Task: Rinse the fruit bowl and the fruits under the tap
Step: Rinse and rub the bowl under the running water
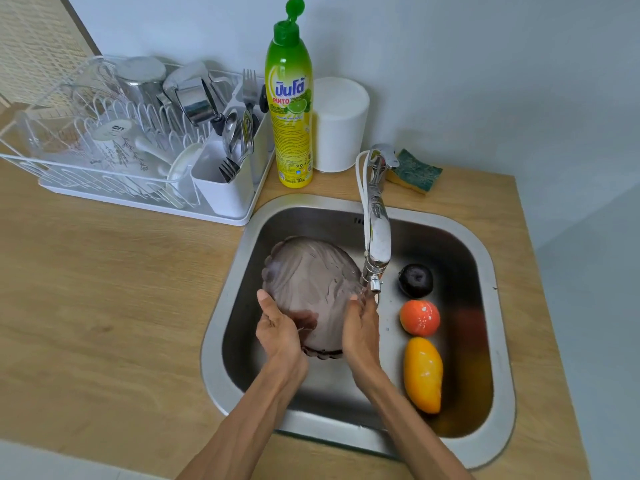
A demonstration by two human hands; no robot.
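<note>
Fruit bowl (311, 285) tilted under tap (375, 237), fingers hidden behind it

Your two bare forearms reach forward side by side. Your left hand (277, 332) and right hand (360, 329) face each other, palms inward (fingers curled, thumbs up), gripping opposite sides of the translucent purplish glass bowl (311, 282).

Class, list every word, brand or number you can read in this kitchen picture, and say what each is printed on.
"PINTO": on the dish soap bottle, under larger Thai script.
"700": near the bottle's base; the unit after it is blurred.
Bottle's small print: too small to read.
Mark on the white cup in the dish rack: blurred, unreadable.
</note>
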